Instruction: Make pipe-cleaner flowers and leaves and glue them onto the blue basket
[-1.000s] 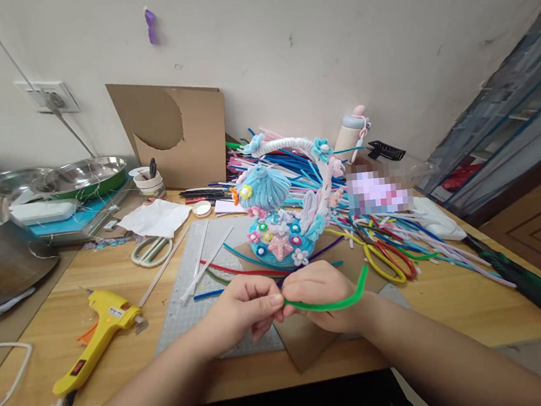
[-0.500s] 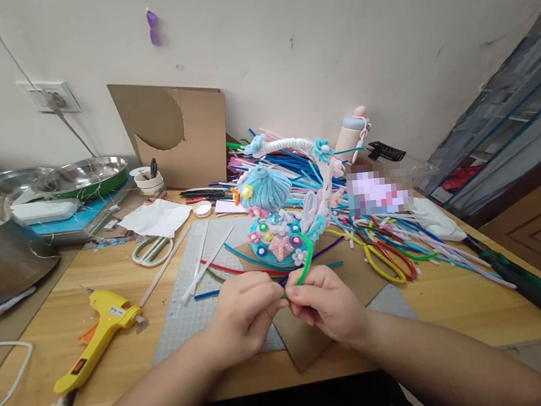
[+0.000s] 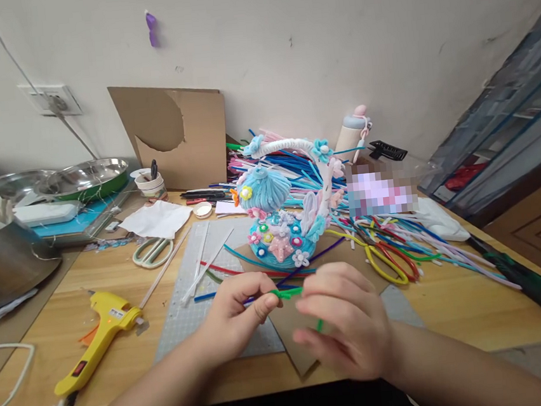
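A green pipe cleaner (image 3: pixel 285 293) is pinched between the thumb and forefinger of my left hand (image 3: pixel 243 314). Its bent part by the fingertips looks twisted or doubled. My right hand (image 3: pixel 349 323) is just to the right, somewhat blurred, with thumb and fingers apart. The green stem runs behind these fingers, and a short piece shows again below them; contact there is unclear. Just beyond both hands stands a blue fuzzy craft piece (image 3: pixel 281 243) with small flowers, a pink star and a white arch. Red, blue and purple pipe cleaners (image 3: pixel 252 268) lie between it and my hands.
A yellow glue gun (image 3: pixel 96 338) lies at left, near green-handled scissors (image 3: pixel 153 252). Cardboard (image 3: pixel 303 346) and a grey cutting mat (image 3: pixel 177 327) lie under my hands. Yellow- and red-handled tools (image 3: pixel 386 265) and many loose pipe cleaners (image 3: pixel 467 260) spread right. A bottle (image 3: pixel 353 137) stands behind.
My right hand has loosened its pinch, moved slightly right and opened its fingers. The green pipe cleaner's upright end has swung down behind that hand. My left hand keeps its pinch.
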A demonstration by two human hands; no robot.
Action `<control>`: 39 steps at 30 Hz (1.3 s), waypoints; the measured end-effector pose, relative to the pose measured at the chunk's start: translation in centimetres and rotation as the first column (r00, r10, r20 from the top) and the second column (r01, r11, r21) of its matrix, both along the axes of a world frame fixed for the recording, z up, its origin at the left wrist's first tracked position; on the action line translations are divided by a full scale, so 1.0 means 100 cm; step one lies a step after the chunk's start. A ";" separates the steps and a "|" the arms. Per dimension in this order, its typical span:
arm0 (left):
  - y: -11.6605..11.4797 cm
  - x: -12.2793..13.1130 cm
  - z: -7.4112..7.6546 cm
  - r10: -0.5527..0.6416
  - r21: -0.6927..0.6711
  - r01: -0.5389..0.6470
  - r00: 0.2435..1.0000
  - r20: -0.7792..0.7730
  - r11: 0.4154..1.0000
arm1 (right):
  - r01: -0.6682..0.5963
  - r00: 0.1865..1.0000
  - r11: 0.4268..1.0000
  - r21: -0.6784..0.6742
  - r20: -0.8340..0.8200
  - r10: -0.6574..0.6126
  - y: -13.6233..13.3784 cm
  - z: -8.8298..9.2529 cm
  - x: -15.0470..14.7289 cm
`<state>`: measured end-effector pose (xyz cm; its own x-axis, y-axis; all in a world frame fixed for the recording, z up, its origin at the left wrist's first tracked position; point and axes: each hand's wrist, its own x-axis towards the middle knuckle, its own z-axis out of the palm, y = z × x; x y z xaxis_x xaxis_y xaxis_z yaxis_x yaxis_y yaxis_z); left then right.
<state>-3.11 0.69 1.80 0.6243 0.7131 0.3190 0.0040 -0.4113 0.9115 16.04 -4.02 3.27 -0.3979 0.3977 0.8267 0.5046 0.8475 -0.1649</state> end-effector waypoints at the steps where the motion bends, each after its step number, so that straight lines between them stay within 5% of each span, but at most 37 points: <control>1: 0.000 0.000 0.000 -0.015 -0.055 0.015 1.000 0.007 0.998 | 0.048 0.999 0.999 -0.013 0.020 -0.048 0.002 -0.002 -0.002; 9: -0.001 0.001 -0.003 -0.113 -0.292 0.116 0.993 0.027 0.950 | 0.032 0.983 0.989 -0.145 0.184 -0.005 0.015 -0.010 -0.002; 12: -0.001 0.002 -0.002 -0.094 -0.062 0.090 0.994 -0.058 0.994 | -0.099 0.992 0.914 -0.394 0.028 0.119 0.012 -0.009 -0.003; 14: 0.000 0.001 -0.002 -0.022 0.284 0.054 0.993 -0.117 0.957 | -0.250 0.965 0.699 -0.670 -0.230 0.125 0.012 -0.011 -0.007; 16: 0.004 -0.001 -0.002 0.081 0.602 0.024 0.986 -0.146 0.798 | -0.422 0.902 0.369 -0.828 -0.425 0.078 0.016 -0.017 -0.011; 18: 0.008 -0.004 -0.002 0.157 0.740 0.027 0.971 -0.179 0.673 | -0.558 0.829 -0.004 -0.830 -0.557 0.055 0.022 -0.023 -0.014; 20: 0.011 -0.005 -0.001 0.158 0.693 0.038 0.964 -0.216 0.720 | -0.643 0.753 -0.231 -0.730 -0.658 -0.020 0.028 -0.027 -0.013; 21: 0.012 -0.006 -0.001 0.137 0.620 0.032 0.965 -0.224 0.784 | -0.671 0.732 -0.232 -0.704 -0.679 -0.056 0.030 -0.028 -0.012; 22: 0.012 -0.006 0.000 0.112 0.530 0.021 0.970 -0.218 0.848 | -0.675 0.736 -0.134 -0.725 -0.674 -0.063 0.032 -0.029 -0.011; 26: 0.011 -0.003 0.002 0.037 0.220 0.002 0.984 -0.174 0.975 | -0.425 0.902 0.449 -0.786 -0.413 0.130 0.033 -0.025 -0.003; 28: 0.010 -0.001 0.003 0.018 0.140 0.006 0.985 -0.170 0.990 | -0.306 0.952 0.651 -0.695 -0.222 0.210 0.032 -0.023 0.000; 31: 0.008 0.000 0.003 0.012 0.110 0.009 0.981 -0.191 0.994 | -0.237 0.970 0.811 -0.535 -0.084 0.228 0.029 -0.022 0.001; 33: 0.007 0.001 0.002 0.026 0.166 0.008 0.979 -0.200 0.986 | -0.253 0.967 0.807 -0.534 -0.137 0.213 0.027 -0.022 -0.002; 35: 0.007 0.001 -0.001 0.056 0.308 0.002 0.982 -0.179 0.951 | -0.343 0.932 0.644 -0.683 -0.334 0.142 0.025 -0.023 -0.007; 37: 0.007 0.001 -0.005 0.101 0.523 -0.016 0.986 -0.133 0.852 | -0.562 0.811 0.262 -0.785 -0.585 -0.013 0.024 -0.026 -0.012; 39: 0.009 -0.002 -0.008 0.137 0.704 -0.030 0.986 -0.096 0.710 | -0.751 0.660 -0.165 -0.639 -0.731 -0.175 0.026 -0.029 -0.016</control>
<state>-3.27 1.57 0.96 0.6464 0.3711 0.6666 0.1658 -0.9212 0.3521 14.47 -1.46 0.36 -0.5687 0.8065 -0.1616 -0.3025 -0.3878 -0.8707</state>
